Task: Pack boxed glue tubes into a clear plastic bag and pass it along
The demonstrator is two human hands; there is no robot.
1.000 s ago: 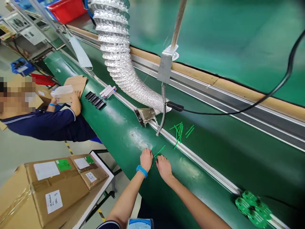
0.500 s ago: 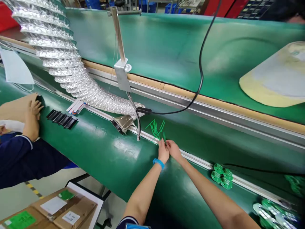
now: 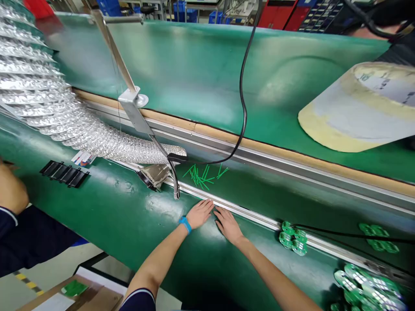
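Observation:
My left hand (image 3: pixel 200 213), with a blue wristband, lies flat and open on the green conveyor belt (image 3: pixel 129 207), fingers stretched toward the metal rail (image 3: pixel 246 214). My right hand (image 3: pixel 227 223) rests beside it, also open and flat, holding nothing. Just past the rail lies a small heap of thin green strips (image 3: pixel 202 175), a short way beyond my fingertips. Neither hand touches them.
A silver flexible duct (image 3: pixel 65 121) ends in a metal nozzle (image 3: pixel 154 175) left of my hands, under a clamp and pole (image 3: pixel 131 106). A black cable (image 3: pixel 241 108) crosses the belt. Round green circuit boards (image 3: pixel 292 239) lie at right. Black parts (image 3: pixel 64 172) and another person's arm (image 3: pixel 11 194) are at left.
My hands held green strips over the pile half a second ago; now both are drawn back to the near side of the rail, empty and flat. The view has swung right.

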